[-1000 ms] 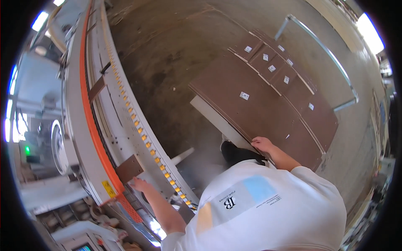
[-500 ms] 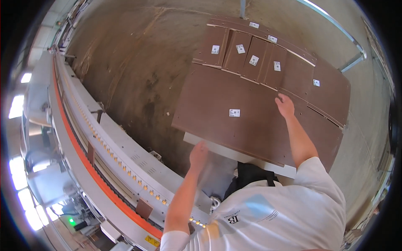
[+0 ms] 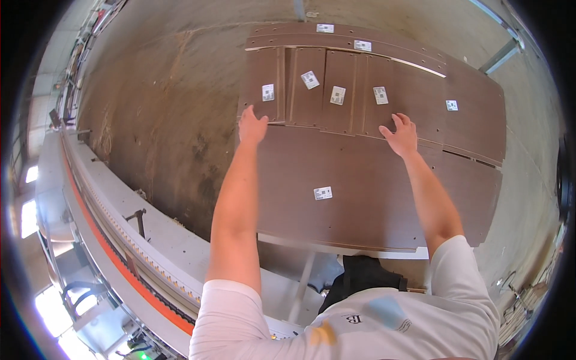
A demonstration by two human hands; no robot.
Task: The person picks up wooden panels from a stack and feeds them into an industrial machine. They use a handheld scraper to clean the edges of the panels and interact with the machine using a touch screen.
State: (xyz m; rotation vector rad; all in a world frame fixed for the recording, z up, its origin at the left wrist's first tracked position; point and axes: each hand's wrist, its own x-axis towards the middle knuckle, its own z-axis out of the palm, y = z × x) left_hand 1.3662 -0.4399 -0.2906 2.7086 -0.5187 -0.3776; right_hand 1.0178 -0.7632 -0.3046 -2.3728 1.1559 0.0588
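Observation:
Brown drilled panels with white labels lie stacked in front of me. A large brown panel (image 3: 360,174) takes up the near half of the stack. Beyond its far edge, several narrower panels lie side by side. My left hand (image 3: 252,125) is at the lower left corner of the leftmost narrow panel (image 3: 260,75), thumb and fingers apart. My right hand (image 3: 401,134) is over the seam between the large panel and a far panel (image 3: 414,99), fingers spread. Whether either hand touches the boards I cannot tell. Neither holds anything visible.
Along my left runs a long machine with an orange strip (image 3: 114,240) and a row of small yellowish rollers. A pale board edge (image 3: 336,246) shows under the stack's near side. Metal rails (image 3: 501,54) stand at the far right. Concrete floor (image 3: 168,120) lies beyond the machine.
My left hand has swung forward from beside the near edge to the leftmost narrow panel. My right hand remains near the seam, its fingers now more spread. The view has turned.

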